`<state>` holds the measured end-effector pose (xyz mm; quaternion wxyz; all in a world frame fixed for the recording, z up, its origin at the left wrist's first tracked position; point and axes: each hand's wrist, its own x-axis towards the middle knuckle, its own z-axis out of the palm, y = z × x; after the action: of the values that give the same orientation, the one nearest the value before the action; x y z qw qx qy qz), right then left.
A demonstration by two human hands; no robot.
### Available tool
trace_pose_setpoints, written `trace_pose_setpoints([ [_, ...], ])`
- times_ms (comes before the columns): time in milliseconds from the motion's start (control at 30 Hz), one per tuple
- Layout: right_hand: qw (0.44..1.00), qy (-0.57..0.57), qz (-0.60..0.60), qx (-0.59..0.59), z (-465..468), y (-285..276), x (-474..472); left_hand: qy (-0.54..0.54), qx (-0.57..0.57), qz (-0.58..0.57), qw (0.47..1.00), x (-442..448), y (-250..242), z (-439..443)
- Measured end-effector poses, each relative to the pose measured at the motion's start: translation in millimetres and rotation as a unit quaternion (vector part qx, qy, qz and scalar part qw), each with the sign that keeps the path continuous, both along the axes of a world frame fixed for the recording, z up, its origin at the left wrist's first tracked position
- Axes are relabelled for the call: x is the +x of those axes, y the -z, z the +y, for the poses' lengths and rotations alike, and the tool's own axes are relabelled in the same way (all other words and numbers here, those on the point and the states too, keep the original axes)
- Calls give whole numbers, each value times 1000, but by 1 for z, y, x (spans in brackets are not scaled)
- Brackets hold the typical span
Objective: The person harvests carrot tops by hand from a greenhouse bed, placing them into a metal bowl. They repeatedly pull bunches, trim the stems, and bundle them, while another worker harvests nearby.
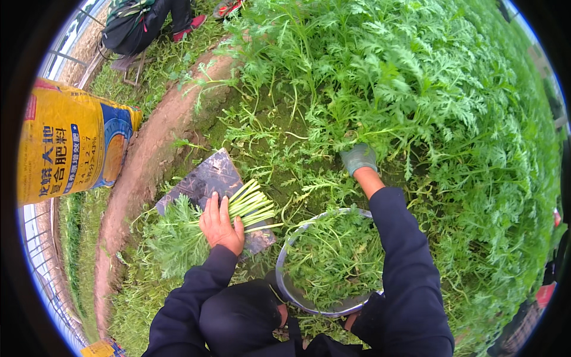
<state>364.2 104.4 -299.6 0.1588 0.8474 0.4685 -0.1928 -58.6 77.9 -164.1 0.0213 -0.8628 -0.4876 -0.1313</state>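
Observation:
My bare left hand (221, 226) lies over a bunch of cut leafy greens (250, 203), its fingers pressed across the pale stems. The stem ends point right, and the feathery leaves spread out to the left. Beneath the bunch is a dark, worn flat board (214, 172) on the ground. My right hand (359, 159), in a grey-green glove, reaches down at the base of the standing feathery-leaved plants (374, 98). Foliage hides its fingertips, so what it grasps does not show. Between my legs and right forearm stands a round metal basin (285, 285) with loose greens (334, 254) inside.
A bulging yellow sack (76, 143) bearing writing stands at the left, beyond a bare soil ridge (138, 169). Another person (138, 26) in dark trousers and red shoes is at the upper left, near a low stool (131, 67). Dense plants fill the right side.

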Motion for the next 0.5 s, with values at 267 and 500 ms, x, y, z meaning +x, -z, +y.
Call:
trace_pose_setpoints([
  [267, 989, 140, 54, -4, 73, 5, 40, -11, -32, 7, 999, -2, 0, 1],
  [500, 993, 53, 106, -16, 101, 12, 45, -15, -38, 14, 999, -1, -1, 2],
])
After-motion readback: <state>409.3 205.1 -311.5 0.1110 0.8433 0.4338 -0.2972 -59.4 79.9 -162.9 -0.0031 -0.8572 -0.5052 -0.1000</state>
